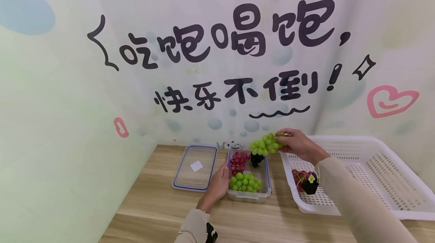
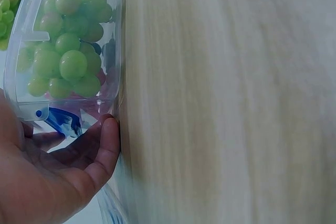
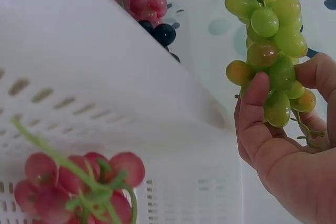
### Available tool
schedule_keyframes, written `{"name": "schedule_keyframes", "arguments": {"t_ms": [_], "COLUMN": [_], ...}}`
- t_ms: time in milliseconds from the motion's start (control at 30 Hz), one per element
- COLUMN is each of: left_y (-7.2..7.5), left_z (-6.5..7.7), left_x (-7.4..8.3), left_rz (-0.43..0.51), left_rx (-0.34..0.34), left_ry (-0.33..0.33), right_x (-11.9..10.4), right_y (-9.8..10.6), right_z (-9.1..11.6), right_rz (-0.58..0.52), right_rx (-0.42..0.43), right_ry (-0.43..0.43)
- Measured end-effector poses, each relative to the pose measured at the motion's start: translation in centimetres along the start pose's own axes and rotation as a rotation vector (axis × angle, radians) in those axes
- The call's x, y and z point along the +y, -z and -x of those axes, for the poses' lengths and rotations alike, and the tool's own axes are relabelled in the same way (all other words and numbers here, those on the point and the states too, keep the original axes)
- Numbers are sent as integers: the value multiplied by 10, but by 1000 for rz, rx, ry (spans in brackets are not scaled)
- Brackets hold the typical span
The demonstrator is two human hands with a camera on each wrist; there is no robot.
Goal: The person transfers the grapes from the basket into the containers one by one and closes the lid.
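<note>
My right hand [image 1: 299,145] pinches a bunch of green grapes [image 1: 266,144] above the back of a clear plastic food container [image 1: 249,197]. In the right wrist view, thumb and fingers are round the stem end of this bunch. Relaxed fingers of my left hand [image 2: 63,166] rest at the container's left side, beside its blue-edged latch [image 2: 65,121]. Inside the container, another green bunch [image 1: 245,182] lies at the front, red grapes [image 1: 239,162] at the back left, and dark grapes [image 1: 256,159] at the back, partly hidden under the held bunch.
Left of the container, its clear lid [image 1: 195,167] with a blue seal lies flat on the wooden table [image 1: 146,194]. To the right stands a white perforated basket [image 1: 401,171], holding red grapes [image 3: 79,187]. A printed wall hanging [image 1: 217,84] rises behind the table.
</note>
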State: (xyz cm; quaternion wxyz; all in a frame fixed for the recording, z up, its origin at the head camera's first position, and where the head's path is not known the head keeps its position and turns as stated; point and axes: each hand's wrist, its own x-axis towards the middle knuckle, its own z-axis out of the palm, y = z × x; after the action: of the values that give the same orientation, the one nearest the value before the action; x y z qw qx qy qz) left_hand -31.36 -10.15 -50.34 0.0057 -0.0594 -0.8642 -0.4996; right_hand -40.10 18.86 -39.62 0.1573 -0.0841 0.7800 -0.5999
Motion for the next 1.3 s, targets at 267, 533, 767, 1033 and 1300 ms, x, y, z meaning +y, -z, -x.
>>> {"name": "schedule_keyframes", "arguments": {"t_ms": [267,533,767,1033,1300], "left_y": [0,1,0,-1,-2], "left_z": [1,3,2,0,0], "left_x": [-3,-4,-4,-3,-3], "left_rz": [21,16,0,11,-18], "left_rx": [-9,-2,3,-4,11], "left_ry": [0,-2,-15,-11,-18], "right_x": [-1,0,-2,-1,4], "right_y": [-21,-38,-49,-59,-64], "right_z": [-7,-13,-14,-16,-16], "right_rz": [-8,-4,30,38,70], "right_rx": [-22,-49,-62,-61,-68], "right_ry": [-3,-8,-43,-73,-59]}}
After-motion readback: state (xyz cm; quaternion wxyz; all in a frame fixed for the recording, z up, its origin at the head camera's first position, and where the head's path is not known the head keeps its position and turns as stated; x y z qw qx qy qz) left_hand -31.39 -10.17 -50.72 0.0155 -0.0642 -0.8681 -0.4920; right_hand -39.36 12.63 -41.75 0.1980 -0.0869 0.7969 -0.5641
